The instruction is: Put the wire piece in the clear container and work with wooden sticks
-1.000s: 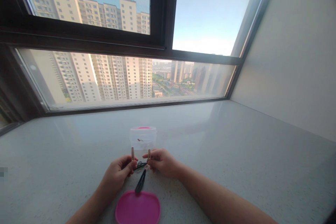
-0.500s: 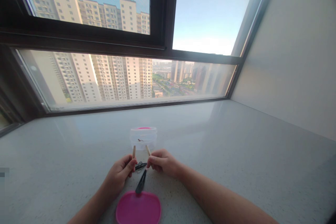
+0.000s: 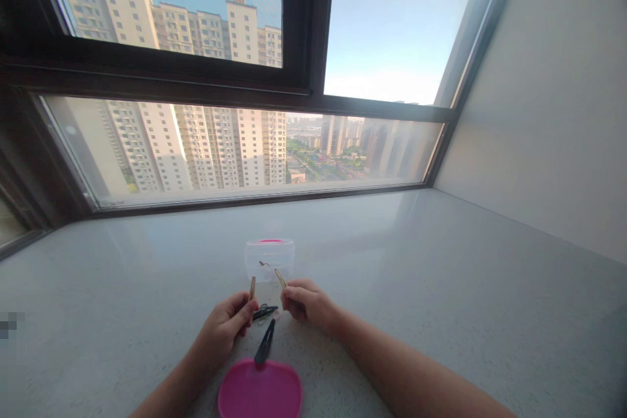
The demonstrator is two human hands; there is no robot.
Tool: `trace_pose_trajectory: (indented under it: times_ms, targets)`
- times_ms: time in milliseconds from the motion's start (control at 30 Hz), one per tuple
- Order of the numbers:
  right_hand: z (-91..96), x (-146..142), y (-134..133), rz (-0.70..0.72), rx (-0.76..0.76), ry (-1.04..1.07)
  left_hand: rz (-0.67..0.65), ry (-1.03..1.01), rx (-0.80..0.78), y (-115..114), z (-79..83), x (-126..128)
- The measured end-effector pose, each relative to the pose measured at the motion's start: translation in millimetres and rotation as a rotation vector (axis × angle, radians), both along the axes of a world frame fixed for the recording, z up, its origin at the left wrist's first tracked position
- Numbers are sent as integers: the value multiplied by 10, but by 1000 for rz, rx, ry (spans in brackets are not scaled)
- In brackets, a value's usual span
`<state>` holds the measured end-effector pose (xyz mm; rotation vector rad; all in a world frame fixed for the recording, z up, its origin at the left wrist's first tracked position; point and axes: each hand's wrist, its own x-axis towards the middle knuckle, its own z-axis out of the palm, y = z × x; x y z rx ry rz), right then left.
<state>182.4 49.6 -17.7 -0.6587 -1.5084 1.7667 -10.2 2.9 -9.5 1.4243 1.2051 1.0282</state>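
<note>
My left hand [image 3: 223, 326] is closed round a small tan clip [image 3: 252, 287] that sticks up from its fingers. My right hand [image 3: 308, 304] pinches a second tan clip [image 3: 280, 277], tilted to the left. Between the two hands a small black clip [image 3: 265, 311] lies on the counter. A long black hair clip [image 3: 264, 343] lies just below it, its lower end on the pink lid [image 3: 259, 392]. Beyond the hands stands a clear plastic tub [image 3: 269, 259] with a small dark thing inside.
The grey speckled counter [image 3: 441, 287] runs up to a dark-framed window [image 3: 294, 88] at the back and a pale wall [image 3: 548, 111] on the right. Tall buildings show through the glass.
The two tan clips have tilted and drawn slightly apart, the right one now leaning left. Both hands stay in much the same place by the tub.
</note>
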Motion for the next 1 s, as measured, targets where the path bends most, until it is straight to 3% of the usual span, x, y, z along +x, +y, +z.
trace_pose_trajectory:
  times_ms: [1000]
  targets:
    - [-82,-3,7,2,38,26,-5,-38,16,33,-35,-1]
